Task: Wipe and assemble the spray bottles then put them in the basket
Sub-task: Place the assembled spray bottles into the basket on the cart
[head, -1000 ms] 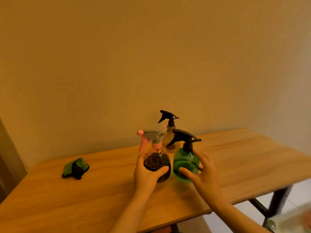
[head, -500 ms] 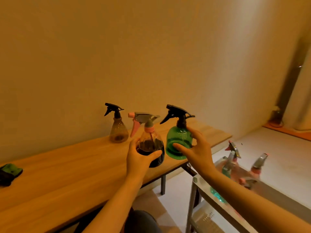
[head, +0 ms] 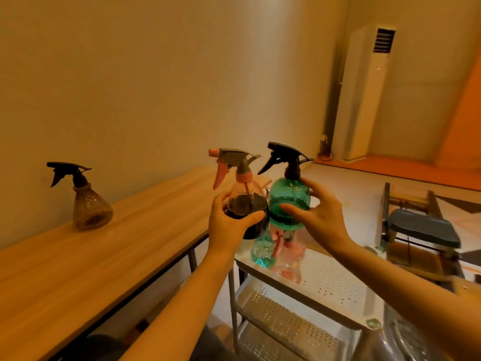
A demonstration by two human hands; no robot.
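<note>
Head view, with the basket [head: 335,277] taken as landmark: a perforated metal tray on a wheeled rack, just off the end of the wooden table [head: 78,261].

Left hand [head: 230,227] curled round the belly of the dark bottle [head: 247,212] with pink trigger head, thumb across the front, held upright above the basket's near-left corner. Right hand [head: 318,217] wrapped round the green bottle [head: 289,201] with black trigger head, fingers behind and thumb in front, also upright, directly over the basket's left end. Both bottles carried side by side, almost touching, nozzles pointing away from the basket towards the wall.

Already lying in the basket beneath them: a small teal bottle [head: 261,252] and a pink bottle [head: 289,259], crowding that left end. Well apart from the basket, back on the table: a brown bottle [head: 89,207], standing untouched.

Judged next: straight down, long axes kept vertical, onto the bare perforated floor to the right of the bottles inside. Right hand nearer that free space; left hand's bottle likely to foul the teal one unless shifted rightwards first.
</note>
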